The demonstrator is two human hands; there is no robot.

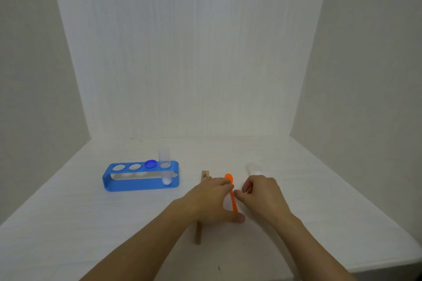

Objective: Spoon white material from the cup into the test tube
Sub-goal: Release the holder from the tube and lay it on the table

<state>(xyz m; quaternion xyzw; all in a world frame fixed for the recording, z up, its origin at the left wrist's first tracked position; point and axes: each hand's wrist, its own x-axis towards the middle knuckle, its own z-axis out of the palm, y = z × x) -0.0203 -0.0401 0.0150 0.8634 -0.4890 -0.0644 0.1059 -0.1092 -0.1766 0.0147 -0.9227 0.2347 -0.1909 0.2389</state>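
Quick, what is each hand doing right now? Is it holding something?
Left hand: fingers spread open over the thin orange plastic spoon lying on the table, not gripping it.
Right hand: curled beside the spoon; whether it holds anything cannot be told.

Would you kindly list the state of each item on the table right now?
Clear plastic test tube: upright in rack, white material at bottom.
Blue plastic rack: standing, one blue-capped slot.
Orange plastic spoon: lying flat between both hands.
Wooden clamp: lying, partly covered.
Left hand: open.
Right hand: open.
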